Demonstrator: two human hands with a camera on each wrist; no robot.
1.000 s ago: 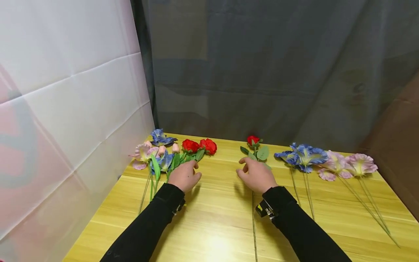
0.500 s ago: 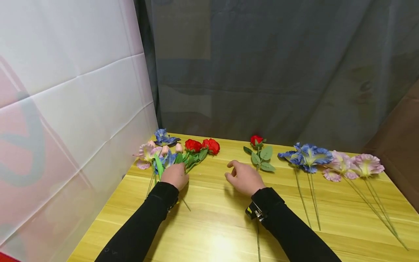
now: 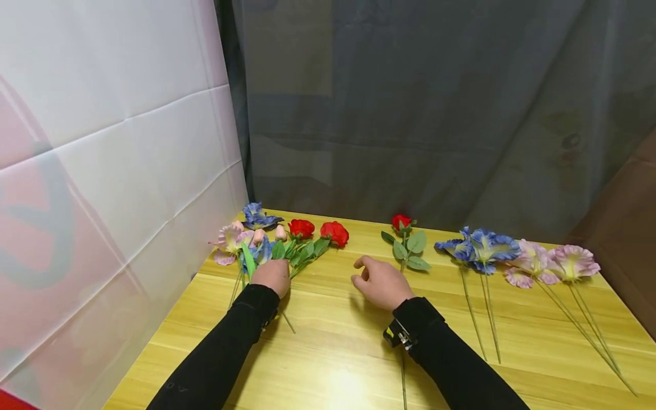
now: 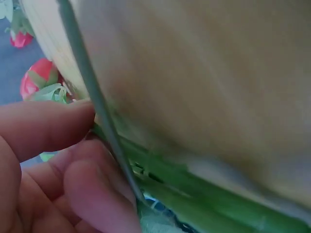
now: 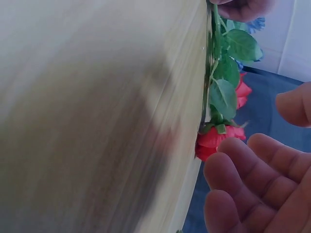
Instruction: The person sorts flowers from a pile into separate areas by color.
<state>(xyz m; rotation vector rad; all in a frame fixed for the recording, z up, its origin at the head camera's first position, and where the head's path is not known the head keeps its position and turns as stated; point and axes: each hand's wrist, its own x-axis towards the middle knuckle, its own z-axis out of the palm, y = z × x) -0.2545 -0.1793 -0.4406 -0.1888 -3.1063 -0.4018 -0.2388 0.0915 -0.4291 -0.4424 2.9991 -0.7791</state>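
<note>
My left hand [image 3: 273, 277] is low over the bunch at the left, pinching a thin green stem [image 4: 95, 87] between thumb and fingers. That stem belongs to a red rose [image 3: 335, 234] with green leaves. A second red rose [image 3: 301, 229] lies just left of it. Pale pink tulips [image 3: 280, 232], blue irises [image 3: 258, 216] and a pink iris [image 3: 229, 242] lie around the left hand. My right hand [image 3: 381, 282] hovers over the table with loosely bent fingers and holds nothing. Beyond it lies a single red rose [image 3: 402, 222], its stem partly hidden under the right forearm.
On the right of the wooden table [image 3: 328, 341] lie blue irises [image 3: 479, 249] and pink irises [image 3: 574, 262], stems toward the front. A white cloth wall [image 3: 128, 171] borders the left, a dark curtain [image 3: 400, 114] the back, a brown panel [image 3: 620, 228] the right.
My left hand has moved down and left onto the rose stems and taken hold of one. Its rose head has shifted slightly right, away from the other. My right hand has moved a little left.
</note>
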